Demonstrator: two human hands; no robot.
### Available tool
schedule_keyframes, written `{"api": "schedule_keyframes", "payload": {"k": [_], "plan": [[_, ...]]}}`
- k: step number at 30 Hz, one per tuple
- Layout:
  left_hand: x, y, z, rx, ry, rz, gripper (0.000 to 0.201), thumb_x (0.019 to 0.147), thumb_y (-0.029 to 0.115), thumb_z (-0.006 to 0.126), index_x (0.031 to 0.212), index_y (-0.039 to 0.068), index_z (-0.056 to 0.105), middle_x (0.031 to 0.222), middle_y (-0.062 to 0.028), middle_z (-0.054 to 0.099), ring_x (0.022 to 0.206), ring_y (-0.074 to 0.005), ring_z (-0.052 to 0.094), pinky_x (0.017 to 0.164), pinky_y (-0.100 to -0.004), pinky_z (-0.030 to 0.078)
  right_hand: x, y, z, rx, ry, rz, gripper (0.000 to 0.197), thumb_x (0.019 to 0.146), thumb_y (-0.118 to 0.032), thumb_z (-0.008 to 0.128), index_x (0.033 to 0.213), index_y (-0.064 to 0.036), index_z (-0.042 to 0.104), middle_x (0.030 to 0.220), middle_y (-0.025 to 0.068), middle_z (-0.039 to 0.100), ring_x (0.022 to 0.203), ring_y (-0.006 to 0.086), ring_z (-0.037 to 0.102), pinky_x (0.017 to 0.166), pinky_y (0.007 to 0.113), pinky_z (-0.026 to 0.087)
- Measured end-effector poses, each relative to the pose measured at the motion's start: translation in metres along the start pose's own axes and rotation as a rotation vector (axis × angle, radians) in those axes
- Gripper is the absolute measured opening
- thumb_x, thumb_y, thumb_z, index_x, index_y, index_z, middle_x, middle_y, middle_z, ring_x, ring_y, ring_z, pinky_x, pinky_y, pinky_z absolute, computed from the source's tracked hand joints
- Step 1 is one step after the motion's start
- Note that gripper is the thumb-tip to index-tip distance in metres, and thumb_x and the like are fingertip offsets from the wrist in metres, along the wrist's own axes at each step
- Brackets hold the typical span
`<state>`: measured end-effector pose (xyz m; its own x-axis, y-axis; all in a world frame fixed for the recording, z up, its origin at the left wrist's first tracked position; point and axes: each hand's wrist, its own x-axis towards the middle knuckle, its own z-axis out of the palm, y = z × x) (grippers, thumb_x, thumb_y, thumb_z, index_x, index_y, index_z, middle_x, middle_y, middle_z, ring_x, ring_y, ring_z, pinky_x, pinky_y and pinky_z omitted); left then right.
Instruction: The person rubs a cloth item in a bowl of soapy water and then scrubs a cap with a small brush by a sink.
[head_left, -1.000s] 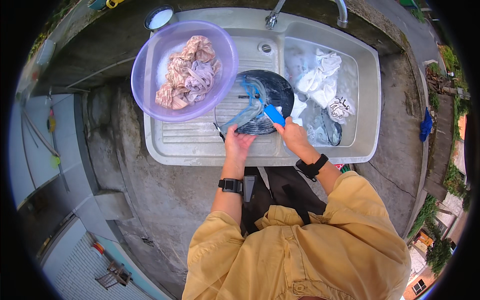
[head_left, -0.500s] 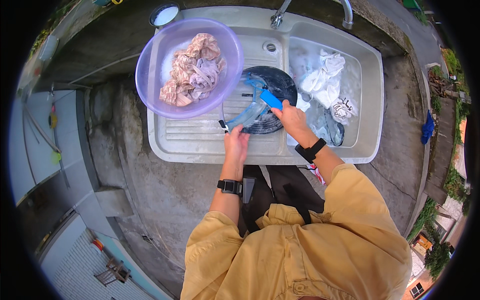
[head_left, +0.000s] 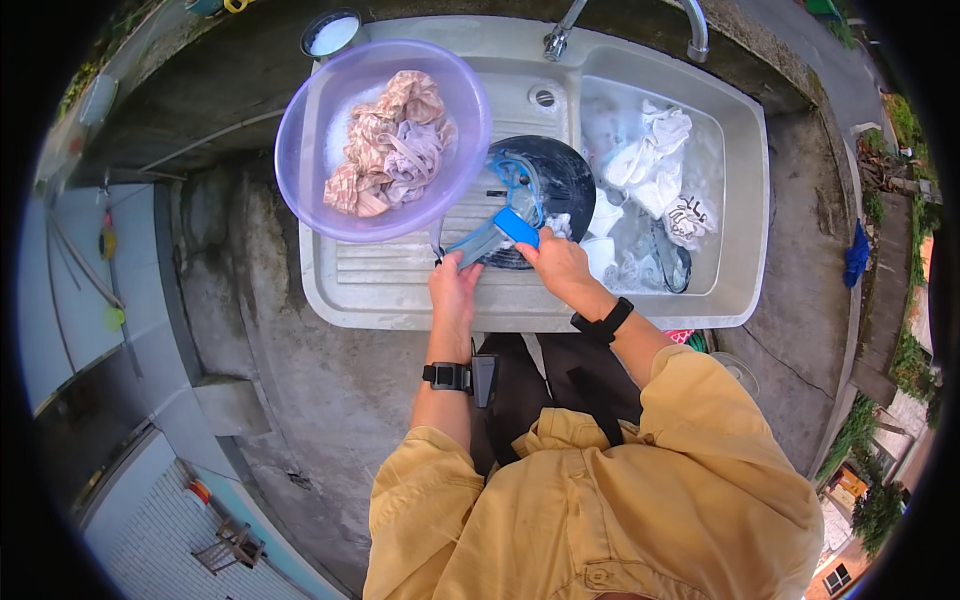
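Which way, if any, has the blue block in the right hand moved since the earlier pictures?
Yes: the blue block has moved left, judged against the fixed drain hole.

Two hands (head_left: 453, 287) (head_left: 562, 266), two wristbands (head_left: 447, 376) (head_left: 604, 320), one sink (head_left: 400, 316)

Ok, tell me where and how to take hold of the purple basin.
Grip the purple basin by its rim, at the left and right sides, coming from the near side. It is round and open-topped, and its left side reaches past the sink's edge; opposite holds would likely keep it and the cloth inside level.
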<state>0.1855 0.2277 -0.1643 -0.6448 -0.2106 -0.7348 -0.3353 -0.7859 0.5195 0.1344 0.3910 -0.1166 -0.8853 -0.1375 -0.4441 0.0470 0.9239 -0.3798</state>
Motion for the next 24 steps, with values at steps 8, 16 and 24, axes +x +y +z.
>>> {"api": "schedule_keyframes", "payload": {"k": [8,16,24], "plan": [[0.005,0.006,-0.004,-0.09,-0.108,-0.093,0.031,0.089,0.022,0.041,0.106,-0.004,0.047,0.106,-0.0165,0.054,0.097,-0.027,0.056,0.083,-0.0385,0.046,-0.029,-0.054,0.025,0.175,-0.105,-0.055,0.049,0.082,-0.044,0.053,0.088,0.0039,0.051,0.07,0.0248,0.06,0.068,0.0414,0.059,0.06,0.047,0.046],[-0.001,0.002,0.004,-0.27,-0.069,-0.094,0.034,0.091,0.027,0.039,0.109,-0.001,0.044,0.112,-0.0154,0.051,0.105,-0.0264,0.05,0.088,-0.0389,0.043,0.0,-0.025,0.008,0.113,-0.057,0.005,0.047,0.084,-0.042,0.051,0.088,0.0042,0.051,0.074,0.0228,0.061,0.07,0.0393,0.06,0.062,0.045,0.047],[-0.005,0.0,-0.009,-0.19,0.017,-0.065,0.031,0.091,0.028,0.04,0.106,0.001,0.046,0.105,-0.0125,0.053,0.093,-0.0231,0.055,0.079,-0.036,0.046,0.001,-0.001,0.0,-0.026,-0.062,-0.122,0.047,0.082,-0.044,0.052,0.087,0.0026,0.048,0.068,0.0206,0.061,0.067,0.039,0.06,0.059,0.047,0.046]]}}
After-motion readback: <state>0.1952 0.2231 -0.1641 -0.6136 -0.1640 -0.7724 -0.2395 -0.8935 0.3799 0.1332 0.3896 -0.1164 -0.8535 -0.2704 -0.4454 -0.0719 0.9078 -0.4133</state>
